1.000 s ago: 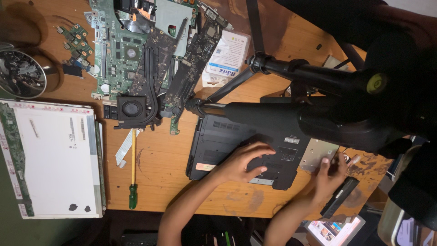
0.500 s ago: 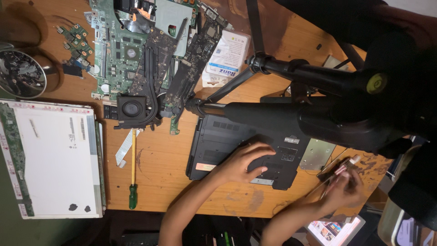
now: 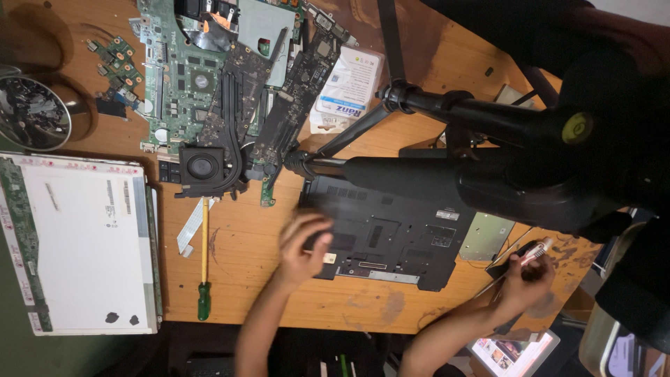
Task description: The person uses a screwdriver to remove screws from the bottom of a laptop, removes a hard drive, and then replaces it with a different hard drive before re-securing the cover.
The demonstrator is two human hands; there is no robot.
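A wooden surface point(image 3: 251, 279) seen from above, strewn with taken-apart laptop parts. The person's left hand point(image 3: 301, 246) is motion-blurred and rests on the near left corner of a black plastic laptop base point(image 3: 391, 234) lying underside up at the middle of the surface; its fingers curl loosely over the edge, though the blur hides whether they actually grip it. The right hand point(image 3: 525, 279), near the surface's right end, has its fingers closed around a small slim tool with a pale tip point(image 3: 536, 251), just beside a silver metal cover plate point(image 3: 486, 236) that touches the base's right side. A black camera tripod point(image 3: 488, 160) stretches across above the base. To the left lie a white-backed flat screen panel point(image 3: 84, 244), a yellow-shafted screwdriver with a green handle point(image 3: 204, 265) and a white ribbon cable point(image 3: 190, 227). Farther back sit a green circuit board with a black fan point(image 3: 202, 91) and a white printed card point(image 3: 349, 87). A round metal dish point(image 3: 31, 112) at the far left holds small dark parts, too small to tell apart.
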